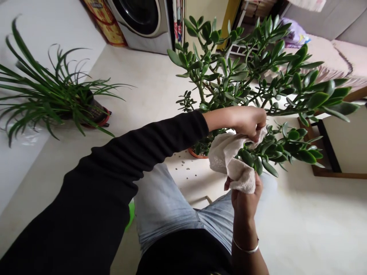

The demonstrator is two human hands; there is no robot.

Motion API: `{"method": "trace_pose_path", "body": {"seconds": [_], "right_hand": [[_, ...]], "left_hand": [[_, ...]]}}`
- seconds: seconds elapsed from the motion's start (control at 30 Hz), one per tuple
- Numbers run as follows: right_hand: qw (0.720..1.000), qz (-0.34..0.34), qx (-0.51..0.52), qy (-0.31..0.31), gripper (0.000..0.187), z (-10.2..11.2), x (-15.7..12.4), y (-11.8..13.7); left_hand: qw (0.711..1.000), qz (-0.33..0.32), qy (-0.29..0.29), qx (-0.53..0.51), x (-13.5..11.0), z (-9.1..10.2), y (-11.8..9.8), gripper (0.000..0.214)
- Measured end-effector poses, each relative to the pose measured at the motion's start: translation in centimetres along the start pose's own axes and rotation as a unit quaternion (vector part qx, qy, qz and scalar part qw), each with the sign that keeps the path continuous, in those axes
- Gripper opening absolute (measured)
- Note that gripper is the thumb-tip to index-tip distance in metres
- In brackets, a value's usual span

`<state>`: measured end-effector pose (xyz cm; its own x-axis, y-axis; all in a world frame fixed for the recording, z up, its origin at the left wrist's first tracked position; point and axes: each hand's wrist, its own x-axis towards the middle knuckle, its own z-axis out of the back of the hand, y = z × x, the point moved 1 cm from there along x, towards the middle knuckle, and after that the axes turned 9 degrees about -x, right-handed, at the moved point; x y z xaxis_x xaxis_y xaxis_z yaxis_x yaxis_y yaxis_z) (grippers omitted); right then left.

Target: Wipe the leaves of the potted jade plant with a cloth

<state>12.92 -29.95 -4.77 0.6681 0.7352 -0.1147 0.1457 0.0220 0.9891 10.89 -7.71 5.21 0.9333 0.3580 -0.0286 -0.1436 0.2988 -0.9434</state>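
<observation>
A large jade plant [226, 76] with thick green leaves stands in an orange-brown pot [197, 154], mostly hidden behind my arm and the cloth. My left hand [250, 120], reaching over from the left in a black sleeve, pinches one part of a whitish cloth [225, 149] among the lower leaves. Below it, my right hand [248, 194], a bangle at the wrist, grips another part of the same cloth. Between the two hands, leaves of a low branch [254, 158] lie against the cloth.
A long-leaved plant [57, 95] in a dark pot stands on the floor at left. Beyond are a washing machine [143, 23] and a pink-covered seat [323, 53]. A wood-framed piece [341, 175] sits at right. Small bits [183, 168] are scattered on the pale floor.
</observation>
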Motion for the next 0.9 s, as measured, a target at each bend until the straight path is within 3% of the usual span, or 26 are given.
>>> {"method": "trace_pose_path", "body": {"seconds": [0.07,0.3,0.43,0.53,0.63,0.7,0.77,0.9], "right_hand": [[1.000,-0.006,0.015,-0.001,0.018,-0.1,0.0,0.1],[1.000,-0.011,0.023,0.009,0.027,0.1,-0.2,-0.2],[1.000,-0.010,-0.002,0.013,0.030,0.6,-0.3,-0.7],[0.999,-0.014,-0.019,0.043,0.020,0.8,-0.5,-1.1],[0.997,-0.020,-0.007,0.075,0.016,0.9,-0.7,-1.3],[0.996,-0.025,0.006,0.088,0.017,0.9,-0.8,-1.4],[0.995,-0.028,0.017,0.095,0.014,0.9,-0.9,-1.4],[0.993,-0.035,0.052,0.105,0.010,0.8,-1.0,-1.1]], "left_hand": [[1.000,-0.013,0.005,-0.006,-0.3,0.2,0.2,0.013],[0.991,-0.064,-0.059,-0.100,-3.1,-0.2,1.4,0.015],[0.964,-0.071,-0.185,-0.179,-5.1,-1.2,3.1,0.022],[0.921,-0.075,-0.315,-0.216,-6.3,-1.7,4.1,0.028],[0.887,-0.092,-0.401,-0.210,-7.6,-2.2,3.4,0.031],[0.898,-0.110,-0.381,-0.190,-8.2,-2.8,1.9,0.029],[0.937,-0.112,-0.293,-0.156,-8.3,-3.5,0.1,0.028],[0.973,-0.112,-0.192,-0.065,-6.6,-4.9,-2.9,0.031]]}}
